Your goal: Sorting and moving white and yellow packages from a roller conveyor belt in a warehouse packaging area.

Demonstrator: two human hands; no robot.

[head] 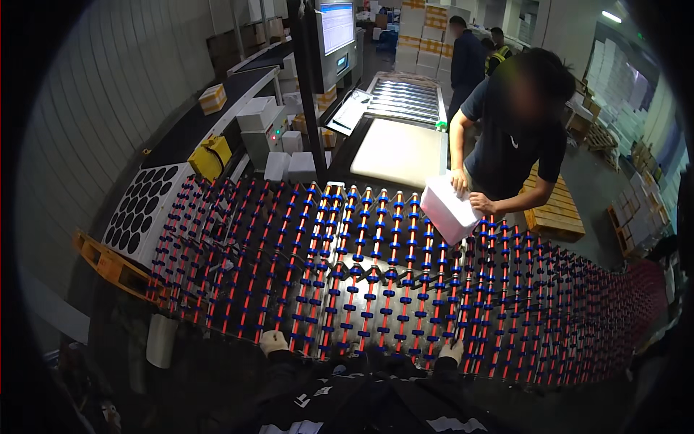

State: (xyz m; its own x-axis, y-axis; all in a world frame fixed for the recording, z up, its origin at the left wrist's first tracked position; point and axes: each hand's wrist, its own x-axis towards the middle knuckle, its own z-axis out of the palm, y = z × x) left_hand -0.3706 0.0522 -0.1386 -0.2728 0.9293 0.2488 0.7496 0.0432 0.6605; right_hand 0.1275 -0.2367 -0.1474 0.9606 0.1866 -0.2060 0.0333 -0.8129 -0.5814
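Note:
A skate-wheel conveyor [386, 293] with red axles and blue wheels spans the space before me. My left hand [274, 342] is at its near edge, left of centre, with the fingers bunched. Farther right along the same edge is my right hand [451, 351], touching or just above the rail. A small dark shape shows by its fingers, too small to name. Whether either hand grips the edge is unclear. Across the conveyor, a co-worker's hands [470, 194] rest on a white box [452, 209], which sits tilted over the far edge.
A pale flat belt section [401, 151] and metal rollers [406, 97] lead away at the far side. A dark post [310, 87] stands beside a screen [337, 27]. A black belt conveyor [190, 125] at left carries a taped box [212, 99]. A wooden pallet [556, 209] lies behind the co-worker.

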